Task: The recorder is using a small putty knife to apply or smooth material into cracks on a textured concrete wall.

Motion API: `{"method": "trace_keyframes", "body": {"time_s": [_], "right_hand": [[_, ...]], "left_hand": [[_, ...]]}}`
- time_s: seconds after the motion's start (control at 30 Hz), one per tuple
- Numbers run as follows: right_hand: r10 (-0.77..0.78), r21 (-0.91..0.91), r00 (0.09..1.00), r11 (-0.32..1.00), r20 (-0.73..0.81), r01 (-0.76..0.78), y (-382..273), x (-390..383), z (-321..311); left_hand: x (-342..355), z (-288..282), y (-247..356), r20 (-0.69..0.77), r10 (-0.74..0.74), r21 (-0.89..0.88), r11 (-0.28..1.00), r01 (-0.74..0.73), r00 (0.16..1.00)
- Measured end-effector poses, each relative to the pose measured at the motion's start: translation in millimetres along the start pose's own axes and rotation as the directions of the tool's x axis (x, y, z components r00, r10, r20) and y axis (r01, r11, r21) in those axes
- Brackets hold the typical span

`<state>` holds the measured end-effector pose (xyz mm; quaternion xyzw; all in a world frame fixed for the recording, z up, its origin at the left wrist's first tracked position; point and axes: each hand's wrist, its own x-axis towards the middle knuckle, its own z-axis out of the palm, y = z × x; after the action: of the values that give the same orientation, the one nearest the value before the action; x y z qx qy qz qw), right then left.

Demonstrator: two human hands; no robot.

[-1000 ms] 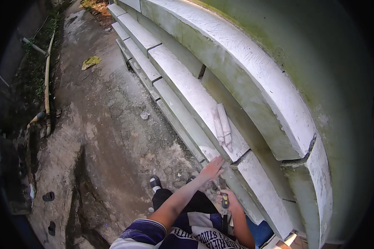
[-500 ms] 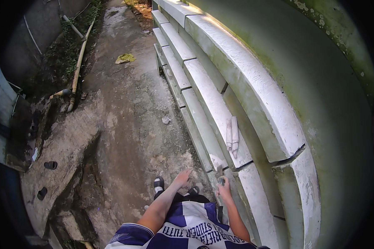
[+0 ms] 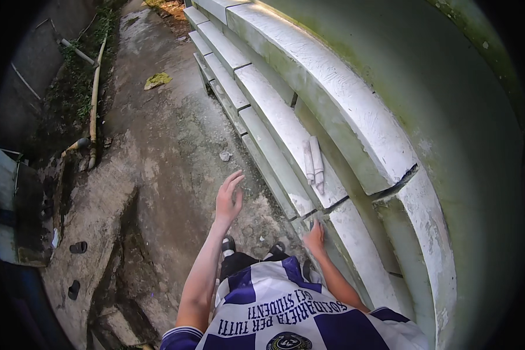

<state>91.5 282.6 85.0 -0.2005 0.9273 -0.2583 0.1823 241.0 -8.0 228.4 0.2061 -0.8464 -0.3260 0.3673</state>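
Note:
My right hand [image 3: 314, 236] is closed at the end of a lower slab, near a joint in the stepped ledges [image 3: 271, 163]. It grips a small scraper, whose blade is mostly hidden now. A white smear marks the slab end just beyond my fingers. Out over the concrete path, my left hand [image 3: 229, 198] is raised with its fingers apart, touching nothing. Two whitish tubes [image 3: 313, 163] with tapered ends lie side by side on a white-topped ledge ahead of my right hand.
Greenish wall [image 3: 449, 146] curves up on the right. Pipes [image 3: 96, 105] run along the left side of the path. A yellow crumpled cloth [image 3: 157, 80] and a pale lump [image 3: 225, 156] lie on the ground. Dark slippers [image 3: 78, 248] rest on a raised slab at left.
My left hand has risen and moved forward, away from my body, fingers apart. My right hand stays by the slab joint, slightly farther forward, and the scraper blade is less visible. The view has shifted.

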Motion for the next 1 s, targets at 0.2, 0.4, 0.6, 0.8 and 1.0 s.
{"method": "trace_keyframes", "body": {"time_s": [0.2, 0.4, 0.6, 0.8, 1.0], "right_hand": [[0.029, -0.388, 0.988, 0.921, 0.153, 0.033, -3.7, 9.1, -14.6], [0.176, -0.181, 0.906, 0.977, 0.385, -0.113, -37.8, 22.4, -34.7], [-0.072, 0.034, 0.981, 0.997, 0.180, 0.067, 42.5, 80.6, 26.3], [0.065, -0.208, 0.959, 0.978, 0.278, -0.006, 1.3, 73.4, 18.4], [-0.071, -0.186, 0.997, 0.980, 0.020, 0.074, 25.9, 77.8, 44.8]], "left_hand": [[127.2, -28.7, 76.9, -0.273, 0.155, 0.017, 0.988, -0.156, 0.949], [207.1, -25.7, 106.8, -0.045, -0.535, -0.557, 0.714, 0.424, 0.844], [284.6, -15.1, 116.7, -0.051, -0.628, -0.511, 0.684, 0.520, 0.776], [322.4, -1.4, 107.7, 0.089, -0.691, -0.643, 0.510, 0.571, 0.717], [368.6, 43.9, 96.8, 0.104, -0.684, -0.808, 0.366, 0.463, 0.722]]}}
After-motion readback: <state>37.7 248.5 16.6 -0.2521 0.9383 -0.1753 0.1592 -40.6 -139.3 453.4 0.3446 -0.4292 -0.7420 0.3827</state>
